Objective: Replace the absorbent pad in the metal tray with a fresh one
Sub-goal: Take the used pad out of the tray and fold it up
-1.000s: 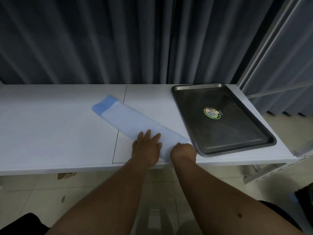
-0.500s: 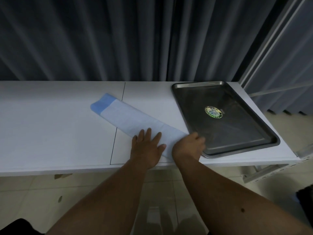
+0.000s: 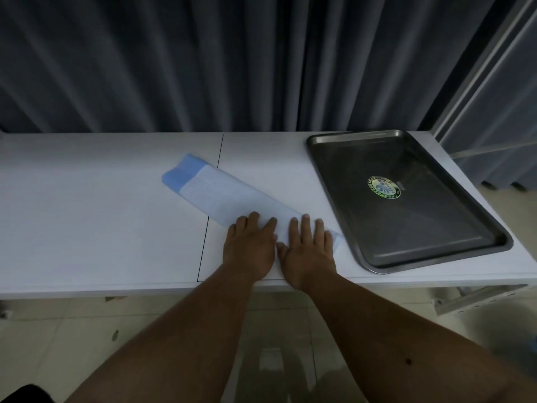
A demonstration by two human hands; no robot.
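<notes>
1. Grey pleated curtain hanging behind everything, across the whole back of the view.
2. White worktop running left to right, split by a thin dark seam from back edge to front edge.
3. Metal tray lying flat at the right end of the worktop, turned at a slant, bare inside apart from a round green-and-yellow sticker near the middle of its floor.
4. Folded absorbent pad stretched out as a long strip on the worktop, left of the tray and just beside its near left corner; pale over most of its length, deeper blue at the far-left end; laid diagonally across the seam.
5. Left hand flat, palm down, fingers straight, pressing on the near end of the pad; nothing grasped.
6. Right hand likewise flat and spread on the pad's near-right end, close beside the left hand, thumbs almost meeting; grip of both hands apart, merely pressing.
7. Pale metal bracket showing below the worktop's right front edge, above a tiled floor.
</notes>
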